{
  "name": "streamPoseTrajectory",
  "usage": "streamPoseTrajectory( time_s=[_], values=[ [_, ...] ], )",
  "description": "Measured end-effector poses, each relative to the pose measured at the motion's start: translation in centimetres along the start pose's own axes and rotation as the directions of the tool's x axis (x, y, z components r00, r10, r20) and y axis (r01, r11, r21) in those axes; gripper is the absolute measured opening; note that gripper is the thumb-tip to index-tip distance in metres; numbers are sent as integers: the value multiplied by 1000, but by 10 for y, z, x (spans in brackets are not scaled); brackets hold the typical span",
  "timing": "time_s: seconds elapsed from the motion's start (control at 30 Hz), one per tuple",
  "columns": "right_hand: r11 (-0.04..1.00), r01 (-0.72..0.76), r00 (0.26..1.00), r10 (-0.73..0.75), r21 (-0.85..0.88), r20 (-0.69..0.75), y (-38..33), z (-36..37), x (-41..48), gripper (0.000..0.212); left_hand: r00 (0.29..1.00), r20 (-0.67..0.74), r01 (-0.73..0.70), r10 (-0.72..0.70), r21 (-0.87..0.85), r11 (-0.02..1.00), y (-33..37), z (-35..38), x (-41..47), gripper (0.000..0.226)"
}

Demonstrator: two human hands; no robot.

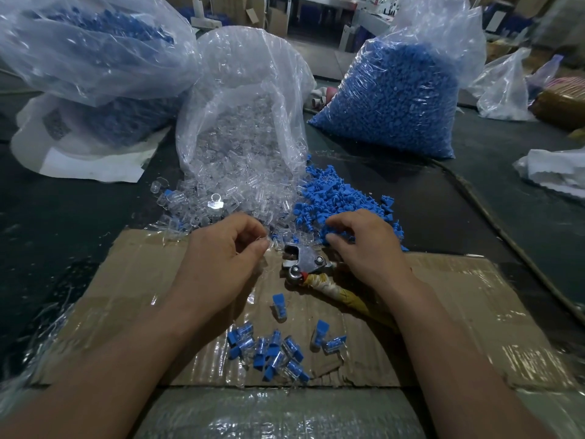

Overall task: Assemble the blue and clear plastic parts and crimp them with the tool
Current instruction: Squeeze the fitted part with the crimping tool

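- Head cam: L and R forearms reach in from near edge over a taped cardboard sheet (126, 296) lying on a dark table (63, 217).
- left hand (221, 258): fingers curled, thumb + forefinger tips together, pinching what looks like a small clear part (265, 243); blurred, so not certain.
- right hand (364, 245): fingers bent down into the loose blue parts (332, 198); can't tell if it grips one.
- crimp tool (304, 264): lies on the cardboard btwn the hands, metal head pointing far-left, taped yellowish handles running near-right under the R wrist. Neither hand holds it.
- assembled pieces (269, 353), blue inside clear: small heap on the cardboard, near side, btwn the forearms; a few lie apart.
- clear parts bag (240, 137): centre far, open mouth spilling clear parts just beyond the L hand.
- blue parts bag (395, 99): far right, full, upright.
- another bag (95, 58) w/ blue contents: far left.
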State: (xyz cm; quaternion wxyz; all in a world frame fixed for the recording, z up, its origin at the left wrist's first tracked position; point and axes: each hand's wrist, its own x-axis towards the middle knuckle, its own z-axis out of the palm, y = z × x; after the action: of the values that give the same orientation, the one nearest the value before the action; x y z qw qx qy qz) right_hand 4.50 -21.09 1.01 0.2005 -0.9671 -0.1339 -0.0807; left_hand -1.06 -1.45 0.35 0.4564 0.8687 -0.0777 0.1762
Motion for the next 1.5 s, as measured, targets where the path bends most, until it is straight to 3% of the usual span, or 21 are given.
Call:
streamPoseTrajectory(
  time_s=[0.1,0.4,0.57,0.83,1.03,1.17,1.3,1.5],
  values=[
    [1000,11,999,-11,-12,49,-2,1,1,30,1000,-2,10,-10,-20,1000,1,0,0,33],
    [1000,25,999,-25,-14,23,-2,1,0,9,999,16,29,-28,-38,999,2,-2,-1,32],
    [999,49,999,-49,16,-3,-4,1,0,13,999,19,37,-36,-33,999,2,-3,-1,32],
    [985,50,991,-28,163,-133,-5,-4,-5,14,995,1,95,-96,-87,992,4,-2,0,28],
    [932,35,992,12,360,-127,-13,-12,-10,20,982,6,187,-190,-210,960,6,-2,0,25],
    [856,82,995,-42,511,-90,-33,-15,-19,26,964,30,261,-265,-308,915,2,-1,2,23],
    [833,156,988,-139,531,-73,-49,-12,-26,29,946,60,316,-318,-393,864,0,0,1,17],
    [848,148,987,-158,509,-24,-53,-9,-27,27,957,82,287,-277,-385,877,5,-1,2,16]
  ],
)
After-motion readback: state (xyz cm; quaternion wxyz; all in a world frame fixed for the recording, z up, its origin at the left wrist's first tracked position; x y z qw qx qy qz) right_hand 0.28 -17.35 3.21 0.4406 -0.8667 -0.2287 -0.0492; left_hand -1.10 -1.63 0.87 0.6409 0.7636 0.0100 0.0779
